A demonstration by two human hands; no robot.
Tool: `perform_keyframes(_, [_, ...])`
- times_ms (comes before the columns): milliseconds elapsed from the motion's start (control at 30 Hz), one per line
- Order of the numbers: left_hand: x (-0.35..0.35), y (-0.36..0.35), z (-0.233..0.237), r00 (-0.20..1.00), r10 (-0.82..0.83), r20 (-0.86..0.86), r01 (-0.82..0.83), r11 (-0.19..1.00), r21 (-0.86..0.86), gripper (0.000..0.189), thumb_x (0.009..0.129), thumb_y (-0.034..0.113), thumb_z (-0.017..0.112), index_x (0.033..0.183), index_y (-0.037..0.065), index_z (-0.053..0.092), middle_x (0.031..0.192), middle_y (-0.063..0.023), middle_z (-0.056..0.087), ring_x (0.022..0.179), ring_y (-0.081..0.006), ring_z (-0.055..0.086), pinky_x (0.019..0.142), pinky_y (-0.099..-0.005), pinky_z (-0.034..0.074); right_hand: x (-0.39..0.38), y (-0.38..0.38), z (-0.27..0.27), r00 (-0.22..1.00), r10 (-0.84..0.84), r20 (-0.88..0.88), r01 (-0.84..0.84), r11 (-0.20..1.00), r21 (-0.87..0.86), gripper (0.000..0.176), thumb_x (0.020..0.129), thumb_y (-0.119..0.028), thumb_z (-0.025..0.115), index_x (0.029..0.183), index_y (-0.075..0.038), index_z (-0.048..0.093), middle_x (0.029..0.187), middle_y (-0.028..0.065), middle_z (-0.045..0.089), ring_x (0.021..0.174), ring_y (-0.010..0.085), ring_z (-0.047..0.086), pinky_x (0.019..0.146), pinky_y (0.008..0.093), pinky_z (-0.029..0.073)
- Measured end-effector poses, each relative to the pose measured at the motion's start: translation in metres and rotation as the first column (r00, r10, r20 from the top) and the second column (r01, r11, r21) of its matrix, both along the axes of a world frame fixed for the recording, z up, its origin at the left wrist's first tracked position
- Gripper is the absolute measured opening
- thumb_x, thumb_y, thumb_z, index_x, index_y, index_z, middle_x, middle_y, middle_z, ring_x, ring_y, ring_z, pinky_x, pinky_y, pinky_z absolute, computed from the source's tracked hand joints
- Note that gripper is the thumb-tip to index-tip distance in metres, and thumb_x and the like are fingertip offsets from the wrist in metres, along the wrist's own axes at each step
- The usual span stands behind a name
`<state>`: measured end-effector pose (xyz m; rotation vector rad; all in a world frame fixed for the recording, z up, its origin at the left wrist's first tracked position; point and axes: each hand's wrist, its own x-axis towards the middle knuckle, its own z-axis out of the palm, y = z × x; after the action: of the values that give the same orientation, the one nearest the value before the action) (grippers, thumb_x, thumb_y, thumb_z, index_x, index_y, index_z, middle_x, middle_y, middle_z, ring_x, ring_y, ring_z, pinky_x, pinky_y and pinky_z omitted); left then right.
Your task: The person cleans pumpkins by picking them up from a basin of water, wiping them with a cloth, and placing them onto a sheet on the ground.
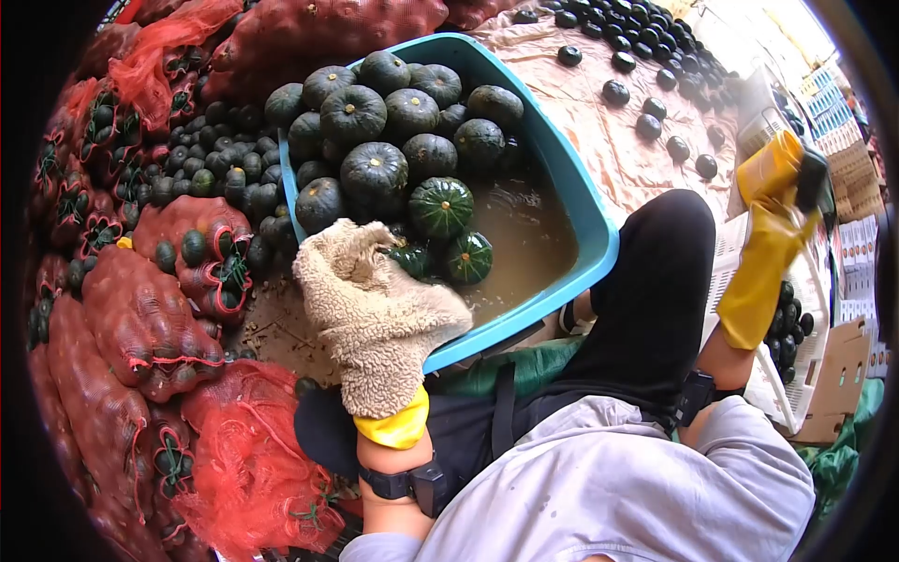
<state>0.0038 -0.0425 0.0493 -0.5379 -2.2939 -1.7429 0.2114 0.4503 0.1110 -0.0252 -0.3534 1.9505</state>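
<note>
A beige fleecy cloth covers my left hand (384,290) over a yellow glove, at the near left rim of a blue tub (581,178); its fingers are hidden. Just beyond the cloth, wet striped green squashes (441,208) lie at the edge of brown water. Many dark green squashes (375,170) are heaped in the tub's far left part. Out to the right, my right hand (779,201), in a yellow glove, is raised above a white crate (730,272) and closed on a dark squash (812,180), slightly blurred.
Red mesh sacks (140,318) of squashes and loose squashes (211,155) lie on the left. Separate squashes sit on a pinkish sheet (581,103) at the back. Cardboard boxes (829,384) and another white crate (758,108) stand on the right.
</note>
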Motion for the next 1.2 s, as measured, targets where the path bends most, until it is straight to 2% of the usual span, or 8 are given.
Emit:
perform_keyframes(167, [-0.013, -0.007, -0.027, 0.932, -0.003, -0.363, -0.249, 0.721, -0.646, 0.076, 0.063, 0.020, 0.084, 0.130, -0.005, 0.060, 0.126, -0.0234, 0.062, 0.123, -0.0344, 0.063, 0.110, -0.0414, 0.051, -0.105, -0.091, -0.076, 0.690, -0.437, 0.577, -0.274, 0.581, 0.767, 0.050, 0.105, -0.016, 0.063, 0.150, 0.003, 0.057, 0.153, 0.0191, 0.061, 0.136, 0.0289, 0.063, 0.112, 0.0418, 0.053])
perform_keyframes(400, [-0.015, 0.025, -0.022, 0.956, 0.048, 0.290, -0.088, 0.988, 0.128, 0.055, 0.075, 0.015, 0.077, 0.125, -0.002, 0.062, 0.122, -0.0199, 0.065, 0.119, -0.0307, 0.066, 0.107, -0.0371, 0.053, -0.260, -0.339, -0.167, -0.012, -0.726, 0.687, -0.883, 0.330, 0.333, 0.103, 0.076, -0.046, 0.093, 0.162, -0.016, 0.045, 0.165, 0.0283, 0.039, 0.143, 0.0432, 0.051, 0.120, 0.0504, 0.044])
perform_keyframes(533, [-0.022, 0.031, -0.023, 0.876, -0.063, 0.478, -0.155, 0.902, 0.403, 0.043, 0.083, 0.013, 0.073, 0.122, -0.001, 0.063, 0.120, -0.0179, 0.067, 0.117, -0.0286, 0.067, 0.105, -0.0347, 0.054, -0.257, -0.298, -0.181, 0.229, -0.500, 0.836, -0.878, 0.265, 0.399, 0.104, 0.070, -0.042, 0.097, 0.158, -0.017, 0.048, 0.154, 0.0255, 0.051, 0.138, 0.0393, 0.056, 0.115, 0.0520, 0.048])
perform_keyframes(600, [-0.025, 0.033, -0.024, 0.905, -0.106, 0.412, -0.058, 0.929, 0.366, 0.037, 0.086, 0.012, 0.071, 0.120, 0.000, 0.063, 0.119, -0.0169, 0.068, 0.116, -0.0276, 0.068, 0.104, -0.0335, 0.054, -0.243, -0.273, -0.161, 0.143, 0.403, 0.904, -0.863, 0.498, -0.086, 0.093, 0.078, -0.033, 0.096, 0.157, -0.012, 0.052, 0.142, 0.0151, 0.062, 0.130, 0.0299, 0.061, 0.115, 0.0461, 0.048])
perform_keyframes(733, [-0.035, 0.052, -0.013, 0.965, -0.259, 0.025, 0.257, 0.933, -0.253, 0.025, 0.093, 0.009, 0.067, 0.117, 0.002, 0.064, 0.118, -0.0149, 0.070, 0.114, -0.0255, 0.070, 0.102, -0.0310, 0.055, -0.167, -0.285, -0.118, 0.688, -0.235, 0.687, -0.723, -0.150, 0.674, 0.094, 0.087, -0.038, 0.090, 0.165, -0.015, 0.043, 0.159, 0.0220, 0.051, 0.150, 0.0367, 0.047, 0.126, 0.0494, 0.034])
perform_keyframes(900, [0.001, 0.084, -0.058, 0.971, -0.239, -0.014, 0.218, 0.908, -0.358, 0.035, 0.098, 0.012, 0.066, 0.131, 0.003, 0.057, 0.130, -0.0137, 0.065, 0.121, -0.0242, 0.065, 0.108, -0.0324, 0.051, -0.204, -0.268, -0.115, 0.288, -0.085, 0.954, -0.776, 0.563, 0.285, 0.066, 0.087, -0.035, 0.089, 0.143, -0.007, 0.065, 0.146, 0.0233, 0.063, 0.134, 0.0393, 0.062, 0.111, 0.0447, 0.051])
perform_keyframes(1100, [0.000, 0.054, -0.060, 0.848, -0.503, 0.167, 0.419, 0.829, 0.370, 0.055, 0.103, 0.017, 0.065, 0.153, 0.004, 0.045, 0.150, -0.0126, 0.056, 0.134, -0.0231, 0.058, 0.118, -0.0353, 0.045, -0.148, -0.301, -0.116, 0.654, -0.134, 0.744, -0.734, 0.126, 0.668, 0.067, 0.089, -0.037, 0.086, 0.144, -0.009, 0.060, 0.145, 0.0226, 0.060, 0.140, 0.0389, 0.056, 0.117, 0.0475, 0.045])
perform_keyframes(1200, [-0.004, 0.082, -0.068, 0.960, -0.281, 0.001, 0.269, 0.917, -0.296, 0.052, 0.097, 0.018, 0.070, 0.143, 0.006, 0.050, 0.140, -0.0125, 0.059, 0.130, -0.0254, 0.060, 0.115, -0.0365, 0.047, -0.185, -0.286, -0.136, 0.418, -0.246, 0.874, -0.703, 0.522, 0.483, 0.068, 0.088, -0.035, 0.086, 0.146, -0.010, 0.060, 0.144, 0.0232, 0.060, 0.133, 0.0391, 0.060, 0.115, 0.0478, 0.047])
